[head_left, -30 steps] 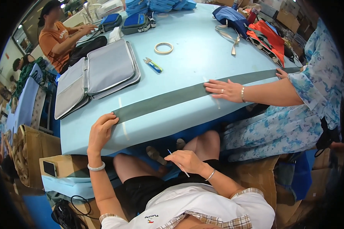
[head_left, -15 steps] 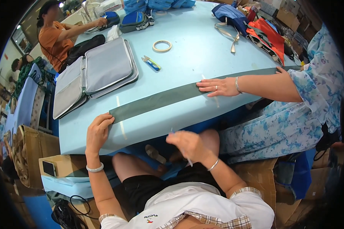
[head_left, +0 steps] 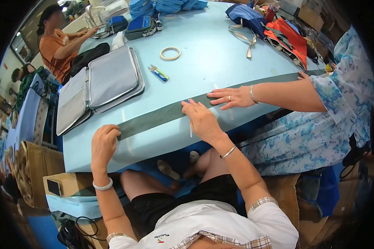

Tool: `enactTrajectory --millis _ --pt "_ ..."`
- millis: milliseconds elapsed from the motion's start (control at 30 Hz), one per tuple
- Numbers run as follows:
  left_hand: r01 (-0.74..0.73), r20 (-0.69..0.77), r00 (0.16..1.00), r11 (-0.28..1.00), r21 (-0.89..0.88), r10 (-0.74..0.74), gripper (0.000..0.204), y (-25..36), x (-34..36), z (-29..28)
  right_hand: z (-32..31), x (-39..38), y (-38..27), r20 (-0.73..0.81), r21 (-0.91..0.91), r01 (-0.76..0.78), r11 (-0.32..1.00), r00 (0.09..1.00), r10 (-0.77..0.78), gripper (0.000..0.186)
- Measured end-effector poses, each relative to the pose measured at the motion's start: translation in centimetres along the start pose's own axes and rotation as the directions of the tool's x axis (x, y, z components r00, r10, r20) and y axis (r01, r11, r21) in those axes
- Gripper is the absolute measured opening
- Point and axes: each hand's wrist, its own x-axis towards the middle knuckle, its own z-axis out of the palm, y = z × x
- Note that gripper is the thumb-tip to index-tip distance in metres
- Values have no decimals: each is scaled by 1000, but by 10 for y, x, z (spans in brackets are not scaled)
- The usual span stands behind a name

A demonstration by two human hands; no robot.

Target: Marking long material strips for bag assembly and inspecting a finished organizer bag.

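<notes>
Across the middle of the frame, the dark green strip [head_left: 153,120] is already lying outstretched, the left hand [head_left: 104,143] pinching its left end, the right hand [head_left: 203,121] gripping a slim pen [head_left: 191,130] above it, further progress remaining unclear.

A short line of small dark lettering [head_left: 159,236] stands on the chest of the white shirt [head_left: 220,218], at the near side of the light blue table [head_left: 195,54]. Just under this lettering sits a small emblem [head_left: 161,241] with a touch of red, its details too small to make out. Beyond the table's left side, an orange shirt [head_left: 53,50] bears pale lettering [head_left: 65,40] on its chest, too small and blurred to read.
</notes>
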Motion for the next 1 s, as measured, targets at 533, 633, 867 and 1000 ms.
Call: enactTrajectory --millis 533,633,867,1000 --pt "-211 -120 977 770 -602 174 48 199 167 114 -121 -57 -18 -186 266 2 964 981 50 19" --pt "-174 -49 983 809 -562 178 45 197 163 129 -125 -66 0 -138 292 -108 950 979 153 20" --pt "-316 -118 949 897 -310 294 42 195 169 143 -121 -37 72 -86 509 -282 813 923 374 19" --pt "-257 30 961 926 -275 276 38 197 171 136 -105 -5 113 42 701 -369 610 876 481 13"
